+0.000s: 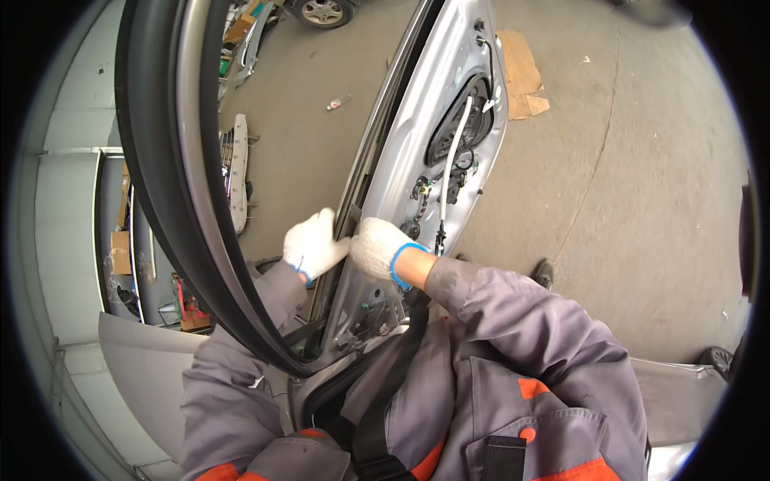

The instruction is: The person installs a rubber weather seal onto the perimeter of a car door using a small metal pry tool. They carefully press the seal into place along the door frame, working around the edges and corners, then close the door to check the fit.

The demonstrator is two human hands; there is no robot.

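Observation:
A silver car door (pixel 385 188) stands open in front of me with its inner metal bared. My left hand (pixel 313 243), in a white knit glove, is on the outer side of the window sill, thumb apart from the fingers. Just across the sill, my right hand (pixel 380 248) is curled against the door's top inner edge, its fingertips hidden. A dark sealing strip (pixel 362 180) runs along the sill between the hands. Beyond them, a white cable (pixel 455 156) crosses the panel past a black-rimmed speaker opening (pixel 461 120).
The black window frame (pixel 164 160) arches over my left arm. A plastic bottle (pixel 339 102) and flattened cardboard (pixel 521 72) lie on the concrete floor. A pale slatted car part (pixel 238 172) stands at left, a wheel (pixel 323 11) far ahead. A shoe (pixel 544 273) shows right of the door.

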